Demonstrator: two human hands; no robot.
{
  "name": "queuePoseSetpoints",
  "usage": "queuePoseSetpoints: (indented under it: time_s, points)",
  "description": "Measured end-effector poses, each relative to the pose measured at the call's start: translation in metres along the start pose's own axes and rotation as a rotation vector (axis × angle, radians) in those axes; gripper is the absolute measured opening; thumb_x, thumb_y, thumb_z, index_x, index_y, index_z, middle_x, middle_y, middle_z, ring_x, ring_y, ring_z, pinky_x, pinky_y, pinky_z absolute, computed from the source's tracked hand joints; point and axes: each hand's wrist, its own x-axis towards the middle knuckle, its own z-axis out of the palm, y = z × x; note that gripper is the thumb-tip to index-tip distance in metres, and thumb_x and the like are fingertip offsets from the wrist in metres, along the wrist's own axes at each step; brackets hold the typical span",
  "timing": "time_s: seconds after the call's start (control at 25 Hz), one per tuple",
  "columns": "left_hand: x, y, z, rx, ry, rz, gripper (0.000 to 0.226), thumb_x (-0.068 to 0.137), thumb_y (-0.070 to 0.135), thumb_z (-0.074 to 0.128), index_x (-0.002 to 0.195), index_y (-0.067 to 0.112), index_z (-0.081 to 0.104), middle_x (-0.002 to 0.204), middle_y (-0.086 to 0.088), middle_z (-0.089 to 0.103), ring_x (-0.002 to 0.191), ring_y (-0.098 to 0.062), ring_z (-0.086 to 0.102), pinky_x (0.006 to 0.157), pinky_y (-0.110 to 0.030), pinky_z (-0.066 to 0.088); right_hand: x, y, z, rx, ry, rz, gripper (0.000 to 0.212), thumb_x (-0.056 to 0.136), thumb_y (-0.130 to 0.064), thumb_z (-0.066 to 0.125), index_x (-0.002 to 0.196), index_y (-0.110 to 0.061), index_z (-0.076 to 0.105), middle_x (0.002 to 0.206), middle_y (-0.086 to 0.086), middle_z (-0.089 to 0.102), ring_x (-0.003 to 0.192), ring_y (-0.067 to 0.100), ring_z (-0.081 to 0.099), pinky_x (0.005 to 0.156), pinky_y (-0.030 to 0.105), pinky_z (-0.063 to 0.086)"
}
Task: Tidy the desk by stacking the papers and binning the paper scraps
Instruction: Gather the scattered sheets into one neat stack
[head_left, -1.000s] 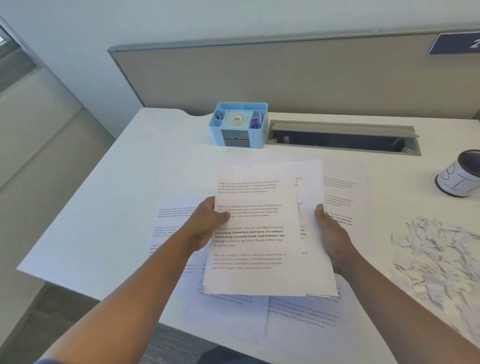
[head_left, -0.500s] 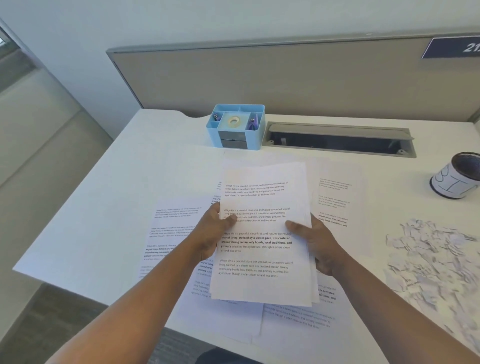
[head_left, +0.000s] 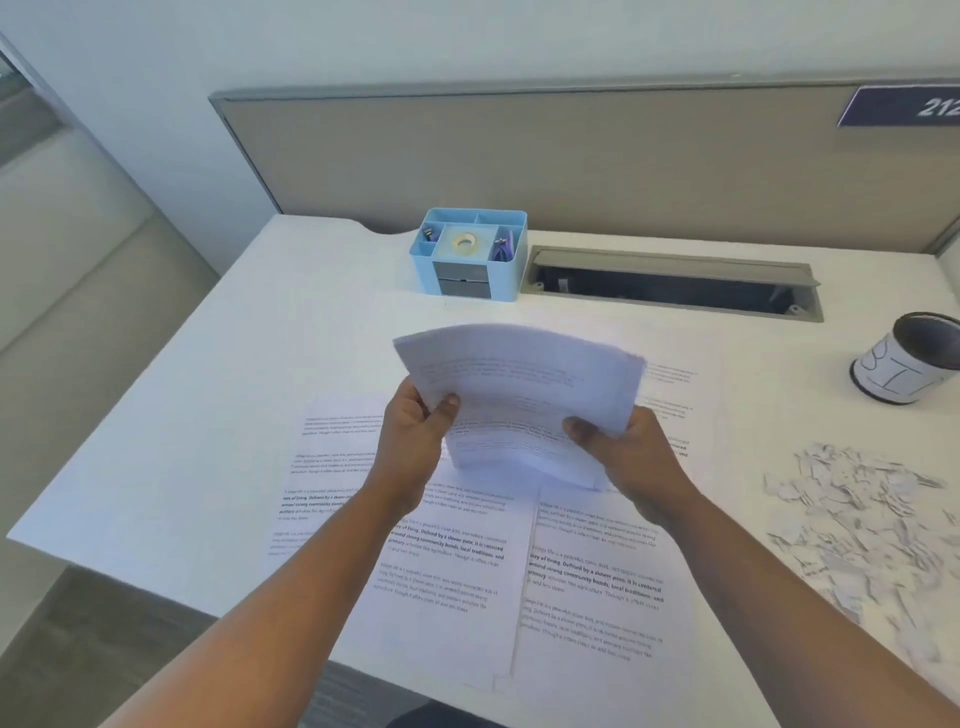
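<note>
Both hands, left hand (head_left: 410, 447) and right hand (head_left: 631, 457), pinch the bundle of papers (head_left: 524, 395) upright above the desk (head_left: 322, 332). Tap its lower edge square before adding the loose sheets (head_left: 592, 582).

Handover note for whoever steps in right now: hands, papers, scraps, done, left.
Left hand and right hand both grip the sheaf of papers, tilted up above the desk.
Loose printed sheets lie flat on the desk beneath.
Paper scraps are heaped at the right; the tin stands behind them.
Done: part of the papers gathered.
Left: stack the remaining sheets, bin the scraps.
</note>
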Motion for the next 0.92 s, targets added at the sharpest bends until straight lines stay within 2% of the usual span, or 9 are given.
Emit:
queuePoseSetpoints:
  time_s: [0.12,0.24,0.32,0.4,0.48,0.6,0.68,0.72,0.92]
  points:
    - [-0.003,0.0,0.0,0.001,-0.022,-0.016,0.033,0.099,-0.008,0.05,0.11,0.02,0.064,0.101,0.011,0.076,0.097,-0.004,0.069,0.081,-0.019,0.054,-0.002,0.006,0.002,-0.015,0.008,0.009,0.021,0.092,-0.019,0.077,0.101,-0.037,0.078,0.107,0.009,0.077,0.106,0.039,0.068,0.098,0.059,0.054]
    - [-0.002,0.005,0.003,0.0,-0.027,0.006,0.034,0.1,-0.008,0.045,0.113,0.019,0.061,0.098,0.012,0.074,0.092,-0.001,0.068,0.075,-0.017,0.054,0.002,0.014,0.001,-0.011,0.025,-0.002,0.014,0.09,-0.023,0.078,0.104,-0.022,0.075,0.11,0.03,0.066,0.109,0.056,0.056,0.092,0.073,0.046]
    - [-0.002,0.001,0.004,-0.003,-0.041,-0.004,0.035,0.1,-0.007,0.043,0.118,0.017,0.06,0.1,0.011,0.074,0.093,-0.003,0.069,0.073,-0.016,0.054,0.0,0.016,0.0,-0.027,0.016,0.015,0.018,0.09,-0.023,0.078,0.108,-0.024,0.076,0.109,0.023,0.071,0.108,0.049,0.062,0.094,0.069,0.049]
    - [-0.005,-0.005,0.003,-0.003,-0.058,-0.03,0.036,0.099,-0.007,0.043,0.123,0.015,0.059,0.106,0.005,0.074,0.099,-0.01,0.069,0.075,-0.019,0.055,-0.004,0.016,0.002,-0.032,0.014,0.059,0.026,0.09,-0.018,0.078,0.115,-0.024,0.074,0.108,0.002,0.078,0.106,0.028,0.071,0.097,0.054,0.056]
    - [-0.005,-0.009,0.001,0.005,-0.08,-0.037,0.037,0.099,-0.008,0.042,0.124,0.013,0.058,0.108,0.002,0.074,0.101,-0.012,0.069,0.077,-0.02,0.055,-0.006,0.018,0.002,-0.023,0.005,0.071,0.027,0.091,-0.015,0.077,0.116,-0.024,0.073,0.108,-0.003,0.078,0.106,0.021,0.072,0.096,0.047,0.058]
    - [-0.007,-0.013,0.0,0.008,-0.082,-0.045,0.036,0.099,-0.009,0.043,0.122,0.013,0.058,0.103,0.006,0.074,0.097,-0.007,0.07,0.076,-0.018,0.055,-0.008,0.022,0.003,-0.02,-0.017,0.055,0.026,0.09,-0.019,0.078,0.113,-0.03,0.074,0.109,0.001,0.078,0.105,0.035,0.07,0.094,0.058,0.057]
    - [-0.01,-0.017,0.0,0.027,-0.103,-0.067,0.037,0.099,-0.008,0.044,0.122,0.016,0.06,0.106,0.007,0.074,0.101,-0.009,0.069,0.081,-0.022,0.055,-0.011,0.028,0.002,-0.008,-0.028,0.093,0.03,0.086,-0.025,0.08,0.114,-0.033,0.073,0.109,0.004,0.077,0.107,0.049,0.064,0.089,0.072,0.05]
    - [-0.01,-0.019,-0.002,0.035,-0.11,-0.072,0.037,0.098,-0.006,0.047,0.122,0.018,0.061,0.11,0.005,0.074,0.106,-0.011,0.068,0.086,-0.026,0.054,-0.012,0.028,0.003,-0.009,-0.031,0.103,0.032,0.086,-0.024,0.08,0.115,-0.033,0.073,0.109,0.003,0.077,0.108,0.048,0.064,0.089,0.073,0.049]
    - [-0.007,-0.028,-0.005,0.068,-0.155,-0.074,0.038,0.093,0.004,0.059,0.126,0.024,0.063,0.122,0.0,0.073,0.118,-0.025,0.066,0.102,-0.046,0.053,-0.011,0.028,0.002,0.007,-0.045,0.114,0.035,0.09,-0.014,0.078,0.121,-0.028,0.07,0.115,-0.003,0.076,0.112,0.021,0.069,0.102,0.053,0.054]
